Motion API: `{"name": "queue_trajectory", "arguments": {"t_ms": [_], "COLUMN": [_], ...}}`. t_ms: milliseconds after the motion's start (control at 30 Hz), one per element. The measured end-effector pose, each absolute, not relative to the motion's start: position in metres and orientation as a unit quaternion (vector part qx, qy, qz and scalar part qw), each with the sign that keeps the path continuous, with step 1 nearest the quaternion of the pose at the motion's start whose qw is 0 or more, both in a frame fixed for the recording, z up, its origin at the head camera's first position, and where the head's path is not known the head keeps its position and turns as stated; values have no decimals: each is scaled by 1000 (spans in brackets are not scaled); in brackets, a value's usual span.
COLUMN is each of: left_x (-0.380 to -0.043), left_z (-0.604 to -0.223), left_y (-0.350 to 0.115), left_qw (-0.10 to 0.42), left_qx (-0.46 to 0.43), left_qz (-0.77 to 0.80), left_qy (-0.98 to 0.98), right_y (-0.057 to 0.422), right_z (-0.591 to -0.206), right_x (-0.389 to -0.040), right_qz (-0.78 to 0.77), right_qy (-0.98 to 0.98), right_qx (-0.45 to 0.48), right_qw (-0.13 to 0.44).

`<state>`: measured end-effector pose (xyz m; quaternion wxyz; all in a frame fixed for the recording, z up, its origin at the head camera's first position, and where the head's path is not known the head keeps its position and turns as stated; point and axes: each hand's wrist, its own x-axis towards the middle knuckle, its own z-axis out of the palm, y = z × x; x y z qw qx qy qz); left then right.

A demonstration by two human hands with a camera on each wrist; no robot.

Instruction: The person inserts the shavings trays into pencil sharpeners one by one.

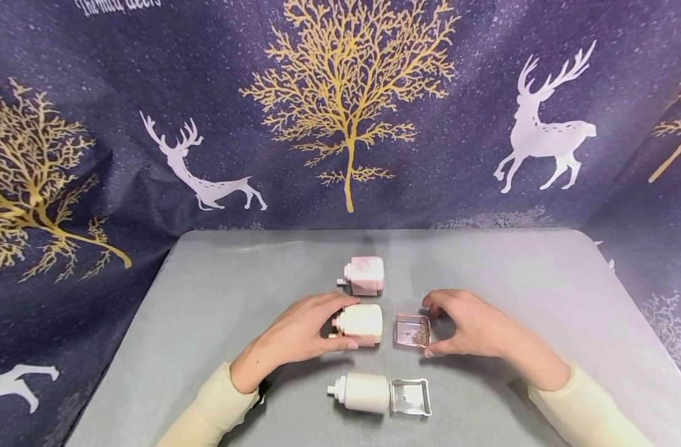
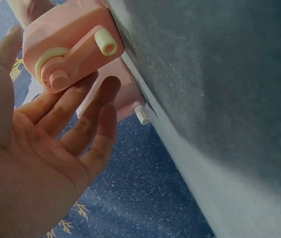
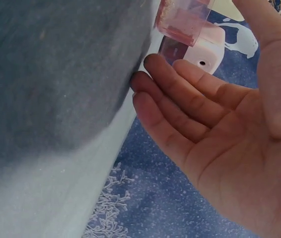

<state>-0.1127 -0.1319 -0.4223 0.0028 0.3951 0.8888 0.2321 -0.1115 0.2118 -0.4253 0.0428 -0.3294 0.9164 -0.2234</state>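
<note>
A cream and pink crank pencil sharpener (image 1: pixel 362 321) lies on the grey table, its pink crank (image 2: pixel 76 62) turned toward my left wrist. My left hand (image 1: pixel 301 329) holds this sharpener by its sides, thumb on the near side and fingers on the far side. Right of it sits a clear pink shavings drawer (image 1: pixel 411 330) with brown shavings in one corner, out of the body. My right hand (image 1: pixel 471 326) is beside the drawer, thumb and fingers spread at its right corners. The fingers (image 3: pixel 195 101) look extended, with nothing held in the palm.
Behind stands a pale pink sharpener (image 1: pixel 367 275). Nearer me lies a white sharpener (image 1: pixel 365 392) with its clear drawer (image 1: pixel 410 397) at its right end. A dark blue cloth (image 1: pixel 429 186) printed with deer and trees hangs behind the table (image 1: pixel 251 267).
</note>
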Motion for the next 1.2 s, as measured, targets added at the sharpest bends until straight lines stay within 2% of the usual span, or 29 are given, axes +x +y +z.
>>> {"name": "queue_trajectory", "arguments": {"t_ms": [1200], "left_x": [-117], "left_z": [-428], "left_y": [-135], "left_qw": [9], "left_qx": [402], "left_qz": [260], "left_qy": [878], "right_y": [207], "right_z": [-432], "right_x": [-112], "right_qz": [-238], "right_qy": [906], "right_qx": [-347], "right_qw": [53]}}
